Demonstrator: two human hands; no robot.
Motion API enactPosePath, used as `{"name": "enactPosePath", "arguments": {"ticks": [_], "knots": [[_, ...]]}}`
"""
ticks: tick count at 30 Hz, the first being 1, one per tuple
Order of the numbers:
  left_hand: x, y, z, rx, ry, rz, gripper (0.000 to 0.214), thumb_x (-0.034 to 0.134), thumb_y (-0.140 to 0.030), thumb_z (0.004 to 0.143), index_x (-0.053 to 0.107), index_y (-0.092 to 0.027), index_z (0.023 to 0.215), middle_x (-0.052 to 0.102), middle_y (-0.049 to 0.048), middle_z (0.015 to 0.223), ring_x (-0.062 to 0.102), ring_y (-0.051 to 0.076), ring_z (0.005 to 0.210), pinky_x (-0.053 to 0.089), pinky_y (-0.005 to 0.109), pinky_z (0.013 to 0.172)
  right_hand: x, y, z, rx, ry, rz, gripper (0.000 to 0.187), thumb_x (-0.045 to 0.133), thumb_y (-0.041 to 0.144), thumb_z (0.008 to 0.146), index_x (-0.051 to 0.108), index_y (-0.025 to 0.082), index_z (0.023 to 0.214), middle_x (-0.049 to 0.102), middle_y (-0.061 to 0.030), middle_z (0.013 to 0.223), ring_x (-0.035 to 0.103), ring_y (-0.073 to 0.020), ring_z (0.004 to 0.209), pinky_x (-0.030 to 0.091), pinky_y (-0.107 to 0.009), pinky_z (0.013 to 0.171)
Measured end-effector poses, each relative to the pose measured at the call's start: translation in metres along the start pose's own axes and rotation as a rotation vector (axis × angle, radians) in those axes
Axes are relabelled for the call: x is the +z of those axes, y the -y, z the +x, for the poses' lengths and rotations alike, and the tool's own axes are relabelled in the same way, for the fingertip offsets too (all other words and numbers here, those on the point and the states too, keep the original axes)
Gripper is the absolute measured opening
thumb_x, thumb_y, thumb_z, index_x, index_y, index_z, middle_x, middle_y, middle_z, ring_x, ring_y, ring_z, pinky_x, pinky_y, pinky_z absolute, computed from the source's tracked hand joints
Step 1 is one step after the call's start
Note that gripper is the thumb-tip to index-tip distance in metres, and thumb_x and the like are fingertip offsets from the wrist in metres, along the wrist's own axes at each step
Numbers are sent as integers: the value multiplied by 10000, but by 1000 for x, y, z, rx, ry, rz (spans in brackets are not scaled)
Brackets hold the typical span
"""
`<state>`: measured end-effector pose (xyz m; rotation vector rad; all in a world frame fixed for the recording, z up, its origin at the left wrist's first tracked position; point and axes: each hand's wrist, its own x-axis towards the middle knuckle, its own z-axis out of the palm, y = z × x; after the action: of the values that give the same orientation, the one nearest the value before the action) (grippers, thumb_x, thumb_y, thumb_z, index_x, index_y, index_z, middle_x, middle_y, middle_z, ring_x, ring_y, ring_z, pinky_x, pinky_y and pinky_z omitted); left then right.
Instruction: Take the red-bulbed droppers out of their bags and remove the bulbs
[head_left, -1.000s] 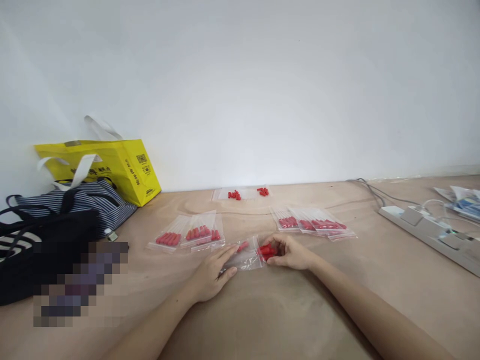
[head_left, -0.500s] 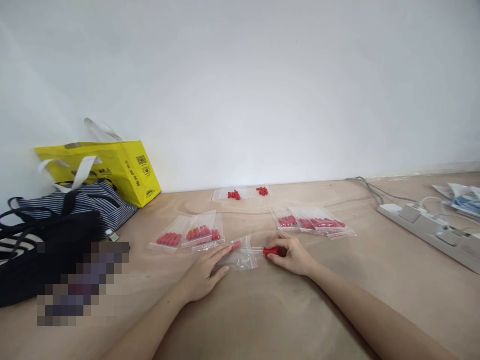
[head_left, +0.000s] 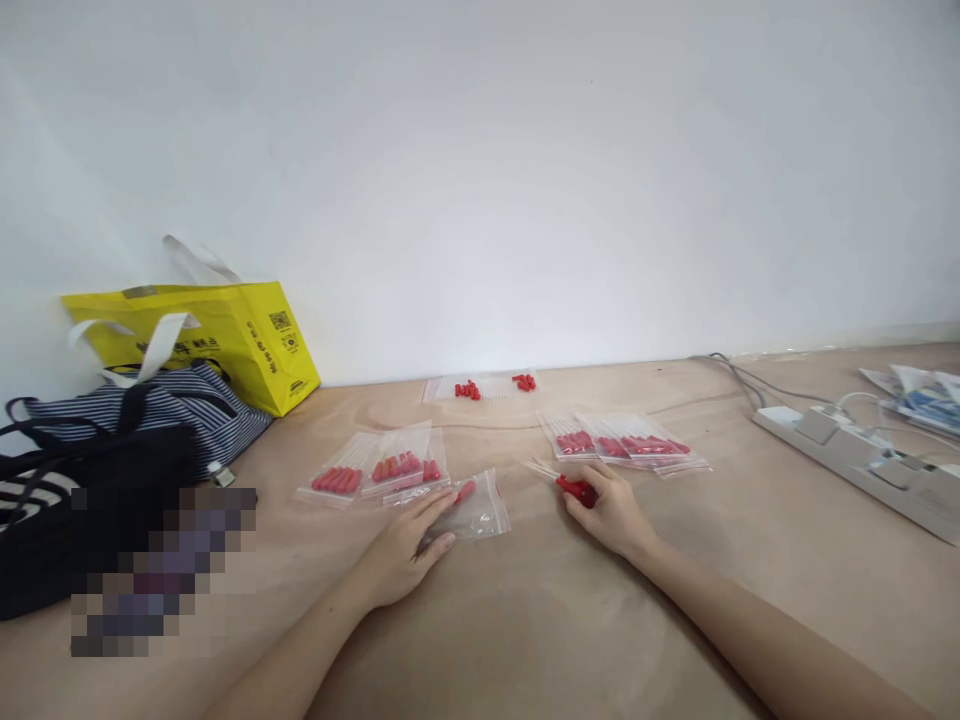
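My left hand [head_left: 409, 548] lies flat with fingers stretched out on a clear zip bag [head_left: 480, 512] that holds one red capsule [head_left: 466, 490]. My right hand [head_left: 609, 506] is closed on a small bag of red capsules [head_left: 576, 487], drawn to the right of the clear bag. Just beyond it lies a row of filled capsule bags [head_left: 626, 445]. Another group of filled bags [head_left: 379, 468] lies to the left of my left hand.
A far bag with loose red capsules [head_left: 491, 385] lies by the white wall. A yellow tote [head_left: 217, 335] and striped bags [head_left: 142, 415] stand at the left. A white power strip [head_left: 862, 462] with cables and some packets [head_left: 919, 390] sit at the right.
My right hand has slid to the right, carrying the red capsules away from the clear bag. My left hand stays flat on that bag.
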<state>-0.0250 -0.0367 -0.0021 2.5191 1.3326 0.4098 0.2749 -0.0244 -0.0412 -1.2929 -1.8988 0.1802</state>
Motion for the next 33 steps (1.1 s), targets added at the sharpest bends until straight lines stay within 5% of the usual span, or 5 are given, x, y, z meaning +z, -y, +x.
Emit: {"name": "enactPosePath", "arguments": {"ticks": [9,17,23,28,33], "knots": [[0,-4,1,1,-31,21,418,393,-307,836,389,-250,1250,389,55,1315,379,213,1190,356,395,963,36,10,39,57,-33,-361,121,470,260,781,548,183,731,530,-46,780,515,-135,658,370,-233,578],[1,-3,2,3,-36,-28,378,423,-331,825,451,-233,1189,475,56,1238,439,212,1133,375,381,948,20,19,25,-52,-60,-355,238,525,407,758,592,198,851,577,-44,787,492,-189,798,328,-290,694],[2,-5,6,6,-2,-86,375,317,-327,877,404,-242,1232,488,26,1247,446,184,1136,360,363,962,21,38,19,-138,86,-104,127,524,295,775,642,264,808,568,5,709,460,-145,735,291,-283,709],[4,-6,8,30,5,-83,385,345,-298,866,393,-246,1244,481,20,1257,438,183,1145,348,357,973,31,50,24,-146,215,-154,123,540,295,767,648,249,728,557,12,687,434,-131,716,257,-285,714],[5,-3,8,57,16,-79,403,367,-286,856,378,-257,1258,455,11,1282,414,180,1168,327,361,992,38,56,28,-168,293,-232,194,533,371,774,607,255,911,574,-8,800,440,-157,809,230,-304,712]]}}
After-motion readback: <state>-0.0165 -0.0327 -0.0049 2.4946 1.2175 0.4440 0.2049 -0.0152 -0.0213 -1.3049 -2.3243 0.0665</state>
